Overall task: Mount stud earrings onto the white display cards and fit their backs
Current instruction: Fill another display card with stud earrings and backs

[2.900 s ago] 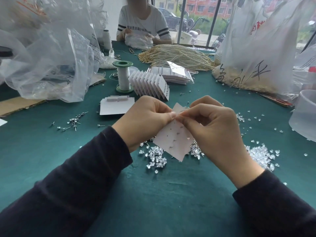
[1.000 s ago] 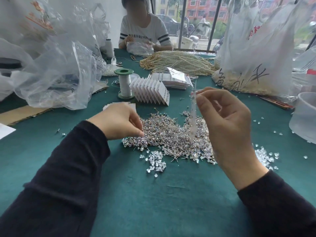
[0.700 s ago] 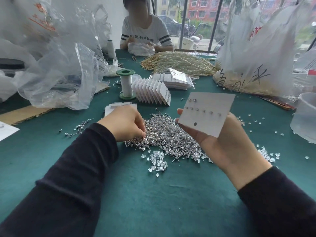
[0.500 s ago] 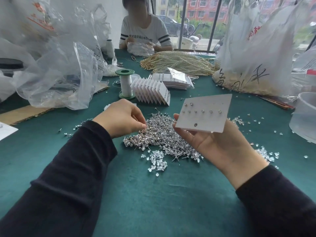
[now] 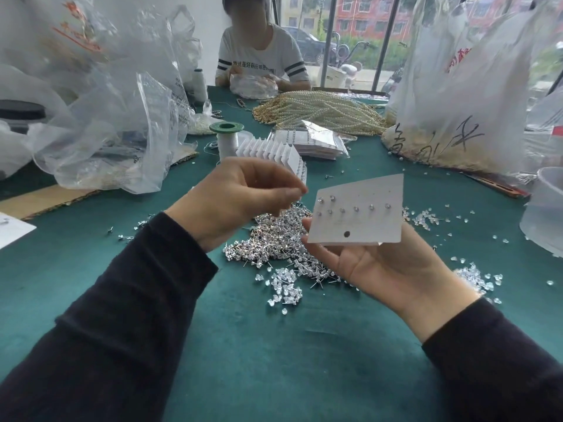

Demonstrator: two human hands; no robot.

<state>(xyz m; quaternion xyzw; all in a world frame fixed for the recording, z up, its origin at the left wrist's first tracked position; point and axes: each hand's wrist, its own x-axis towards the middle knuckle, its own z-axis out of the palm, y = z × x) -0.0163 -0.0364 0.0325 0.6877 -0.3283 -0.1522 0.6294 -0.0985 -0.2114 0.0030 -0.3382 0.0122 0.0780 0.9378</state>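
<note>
A green cloth-covered bench (image 5: 274,360) fills the view, seen from above by the person working at it. Crumpled clear plastic bags (image 5: 106,117) are heaped at the far left and a white bag (image 5: 457,102) at the far right, with strands of pearl beads (image 5: 320,114) between them. Nearer stands a fanned row of finished cards (image 5: 271,153). In the middle of the bench lies a glittering pile of stud earrings (image 5: 274,239), with clear backs (image 5: 285,292) scattered just beside it. Above the pile, the right hand (image 5: 380,269) is palm up, its fingers grasping a white display card (image 5: 359,214) from beneath. The card carries a full row of studs and only two in the row above. The left hand (image 5: 237,193) hovers near the card's left edge with its thumb and forefinger pinched together, seemingly on a single stud that is too small and blurred to confirm. The step appears to be filling the upper row. The next move calls for aiming the post at an open hole and pushing it through.
</note>
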